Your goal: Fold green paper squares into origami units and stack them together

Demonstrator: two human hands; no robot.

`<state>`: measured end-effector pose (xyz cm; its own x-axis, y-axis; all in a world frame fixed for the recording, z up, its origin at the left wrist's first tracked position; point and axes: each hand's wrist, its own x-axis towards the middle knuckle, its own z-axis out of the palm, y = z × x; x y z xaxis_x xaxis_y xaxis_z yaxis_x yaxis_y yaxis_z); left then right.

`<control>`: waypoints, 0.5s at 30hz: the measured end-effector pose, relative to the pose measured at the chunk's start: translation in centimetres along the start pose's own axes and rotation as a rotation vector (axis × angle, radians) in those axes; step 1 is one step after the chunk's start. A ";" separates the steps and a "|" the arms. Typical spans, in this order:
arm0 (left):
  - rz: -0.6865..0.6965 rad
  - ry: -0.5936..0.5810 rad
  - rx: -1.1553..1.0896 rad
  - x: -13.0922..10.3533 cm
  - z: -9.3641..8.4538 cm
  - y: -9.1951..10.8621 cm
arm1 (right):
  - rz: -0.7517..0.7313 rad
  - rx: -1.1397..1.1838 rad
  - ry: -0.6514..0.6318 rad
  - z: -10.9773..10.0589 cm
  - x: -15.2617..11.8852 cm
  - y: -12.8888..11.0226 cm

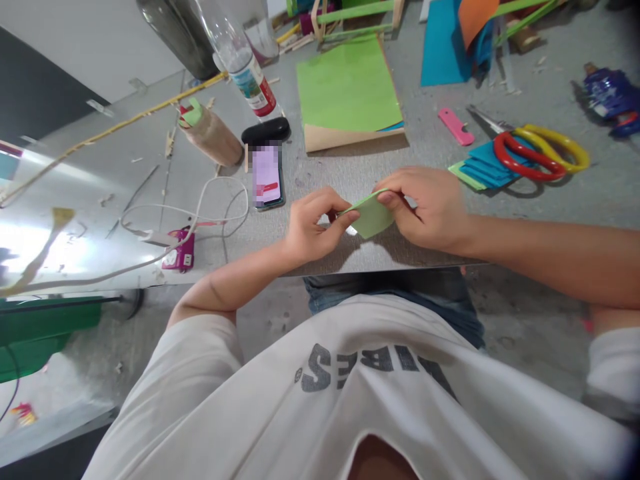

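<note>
A small piece of green paper [371, 217] is held up over the table's near edge, pinched at both ends. My left hand [317, 225] grips its left corner between thumb and fingers. At its upper right, my right hand [425, 203] pinches the paper with the thumb in front. The piece looks folded or bent along its top, though I cannot tell which. To the right of my right hand lie scissors [530, 157] with red and yellow handles, resting on small blue paper pieces [483, 167] with green ones under them.
Larger green sheets [350, 87] lie ahead, with a pink cutter [456, 127] to their right. A phone [267, 175], a black case [265, 131], a plastic bottle [250, 80] and a white cable [200, 217] are on the left. A blue glue bottle [613, 97] lies far right.
</note>
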<state>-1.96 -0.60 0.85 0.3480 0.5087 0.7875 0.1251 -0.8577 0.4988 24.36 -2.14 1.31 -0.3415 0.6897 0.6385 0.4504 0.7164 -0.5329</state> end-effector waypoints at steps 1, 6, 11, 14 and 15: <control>0.006 -0.012 -0.005 0.0 0.0 0.0 | 0.026 -0.029 -0.016 0.0 -0.1 0.2; -0.045 0.048 -0.003 0.1 -0.2 0.1 | -0.004 -0.088 -0.055 0.0 0.0 1.1; -0.155 0.074 -0.019 0.1 -0.5 0.3 | -0.059 -0.220 -0.105 0.1 0.2 1.4; -0.273 0.088 -0.060 0.1 -0.5 0.4 | -0.010 -0.312 -0.130 0.1 0.3 1.5; -0.316 0.105 -0.074 0.1 -0.5 0.4 | -0.002 -0.309 -0.135 0.1 0.3 1.5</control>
<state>-2.35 -0.87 1.32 0.2051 0.7566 0.6209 0.1420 -0.6506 0.7460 24.88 -0.83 0.64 -0.4398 0.7108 0.5489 0.6715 0.6661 -0.3246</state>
